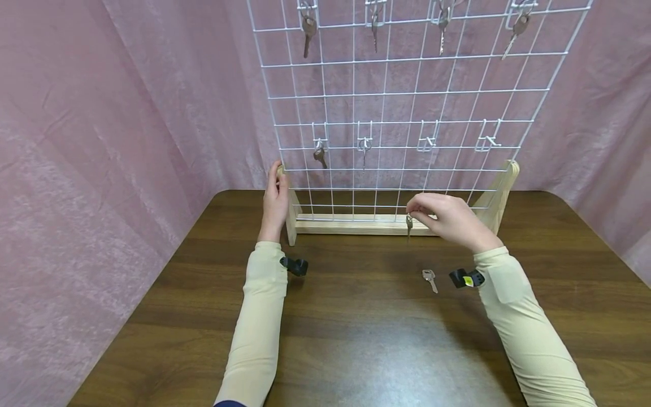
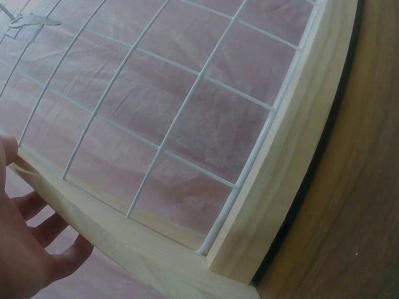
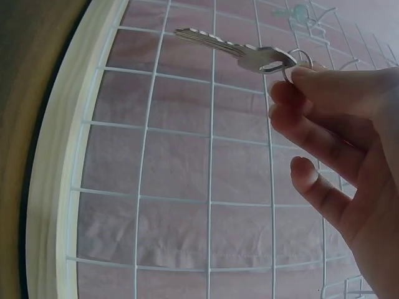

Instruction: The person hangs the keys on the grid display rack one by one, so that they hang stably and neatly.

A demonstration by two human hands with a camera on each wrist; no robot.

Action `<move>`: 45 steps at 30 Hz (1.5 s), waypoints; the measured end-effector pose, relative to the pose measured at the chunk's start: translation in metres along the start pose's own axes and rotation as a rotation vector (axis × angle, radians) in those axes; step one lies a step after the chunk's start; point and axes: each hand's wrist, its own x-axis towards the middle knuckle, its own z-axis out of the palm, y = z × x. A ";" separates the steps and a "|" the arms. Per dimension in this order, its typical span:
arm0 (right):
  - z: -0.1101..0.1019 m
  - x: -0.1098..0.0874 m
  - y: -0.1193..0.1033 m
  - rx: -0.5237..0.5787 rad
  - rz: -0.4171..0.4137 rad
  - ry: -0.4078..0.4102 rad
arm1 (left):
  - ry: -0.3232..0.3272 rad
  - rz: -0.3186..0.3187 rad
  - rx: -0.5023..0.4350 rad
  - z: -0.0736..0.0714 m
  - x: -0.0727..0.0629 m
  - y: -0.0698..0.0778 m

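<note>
My right hand (image 1: pixel 450 219) pinches a small metal ring (image 3: pixel 288 70) between thumb and forefinger. From the ring a metal key (image 1: pixel 409 224) hangs in front of the lower part of a white wire grid (image 1: pixel 386 91). The grid stands in a wooden stand (image 1: pixel 356 227). At the stand's left side my left hand (image 1: pixel 275 203) grips the wooden upright (image 2: pixel 93 230), the thumb on one side and the other fingers on the far side. Another key (image 1: pixel 429 279) lies on the table below my right hand.
Several keys, one of them the key (image 1: pixel 308 33) at upper left, hang on hooks along the grid's top. Lower down, two hooks carry keys; a hook (image 1: pixel 428 141) and another hook (image 1: pixel 488 141) hold none. Pink cloth (image 1: pixel 127 113) hangs behind the brown table (image 1: pixel 330 328).
</note>
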 end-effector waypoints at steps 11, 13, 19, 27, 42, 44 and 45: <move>-0.006 0.000 0.000 0.005 0.057 0.113 | -0.003 0.009 0.000 0.000 0.000 0.000; -0.007 0.000 0.000 0.003 0.066 0.137 | -0.003 0.011 -0.003 0.000 0.000 -0.001; -0.013 0.000 0.001 0.025 0.103 0.211 | 0.003 0.015 0.006 0.000 0.000 -0.001; -0.020 0.000 0.001 0.034 0.152 0.287 | 0.005 0.009 -0.005 0.001 0.001 -0.002; -0.027 0.002 -0.001 0.050 0.196 0.390 | -0.008 0.012 -0.019 -0.002 0.000 0.002; -0.027 0.001 0.000 0.050 0.199 0.391 | -0.010 0.009 -0.023 -0.002 -0.001 0.002; -0.027 0.000 0.001 0.052 0.201 0.393 | -0.012 0.008 -0.022 -0.001 -0.002 0.001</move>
